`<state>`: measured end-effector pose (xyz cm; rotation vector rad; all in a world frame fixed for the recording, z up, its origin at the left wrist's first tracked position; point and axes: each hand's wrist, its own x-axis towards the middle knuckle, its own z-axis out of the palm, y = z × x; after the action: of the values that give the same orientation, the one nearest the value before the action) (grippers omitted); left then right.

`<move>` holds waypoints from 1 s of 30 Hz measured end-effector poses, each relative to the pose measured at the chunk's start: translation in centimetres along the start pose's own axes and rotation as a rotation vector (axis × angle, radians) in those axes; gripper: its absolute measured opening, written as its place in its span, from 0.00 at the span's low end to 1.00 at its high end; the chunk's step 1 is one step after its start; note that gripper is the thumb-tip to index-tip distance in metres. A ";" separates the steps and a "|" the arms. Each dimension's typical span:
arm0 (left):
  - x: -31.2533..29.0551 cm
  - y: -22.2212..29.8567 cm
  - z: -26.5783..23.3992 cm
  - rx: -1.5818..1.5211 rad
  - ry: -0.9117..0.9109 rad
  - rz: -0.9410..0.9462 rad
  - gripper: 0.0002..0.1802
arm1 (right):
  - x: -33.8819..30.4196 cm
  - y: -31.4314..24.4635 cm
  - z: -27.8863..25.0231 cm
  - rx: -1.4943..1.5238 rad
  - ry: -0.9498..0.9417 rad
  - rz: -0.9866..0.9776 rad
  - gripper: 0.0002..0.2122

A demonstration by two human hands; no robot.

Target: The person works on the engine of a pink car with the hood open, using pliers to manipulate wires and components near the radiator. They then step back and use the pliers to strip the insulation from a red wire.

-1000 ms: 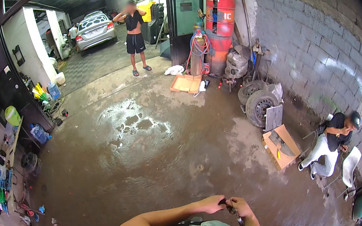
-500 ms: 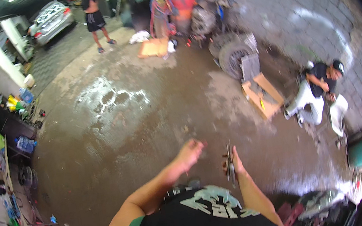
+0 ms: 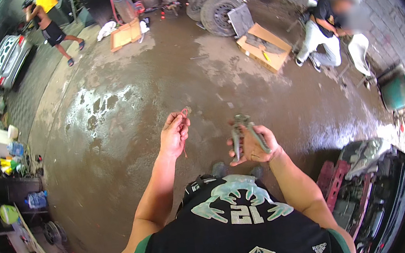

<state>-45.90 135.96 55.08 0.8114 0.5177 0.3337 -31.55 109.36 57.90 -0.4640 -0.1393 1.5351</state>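
Note:
In front of my chest, my left hand (image 3: 173, 134) is closed in a pinch on a thin red wire (image 3: 185, 112). The wire loops above the fingertips, and a loose end hangs below the hand. To its right, my right hand (image 3: 263, 145) is wrapped round a plier-like hand tool (image 3: 241, 120), which looks like a wire stripper. The tool's jaw end points away from me, and its two grey handles are spread apart against the palm and fingers. Both hands are over the wet floor, apart from each other.
A cardboard box (image 3: 275, 56) lies ahead right, near a wheel (image 3: 218, 15). Beside a white chair (image 3: 359, 52) sits a person (image 3: 324, 32); another person (image 3: 52, 31) stands far left. An opened engine bay (image 3: 368, 201) is at lower right, a cluttered bench (image 3: 24, 224) at left.
My view has shifted. My left hand has risen and now shows the red wire. My right hand has turned, so the tool's spread handles show instead of its edge.

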 end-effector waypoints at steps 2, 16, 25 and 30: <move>0.4 -0.6 0.3 0.123 -0.054 0.065 0.06 | 0.4 0.9 -0.1 -0.003 0.002 0.122 0.34; -0.1 0.0 3.9 0.290 -0.122 0.300 0.05 | 1.2 1.7 2.4 -0.343 0.118 0.008 0.26; 0.6 0.2 5.7 0.434 -0.208 0.415 0.06 | -0.6 0.9 4.8 -0.508 0.268 0.007 0.20; 0.9 -0.1 6.2 0.474 -0.219 0.404 0.07 | -0.6 0.4 4.7 -0.830 0.330 -0.014 0.17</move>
<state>-41.73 132.65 58.30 1.4026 0.2218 0.4952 -33.74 109.73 62.15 -1.3569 -0.5262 1.3146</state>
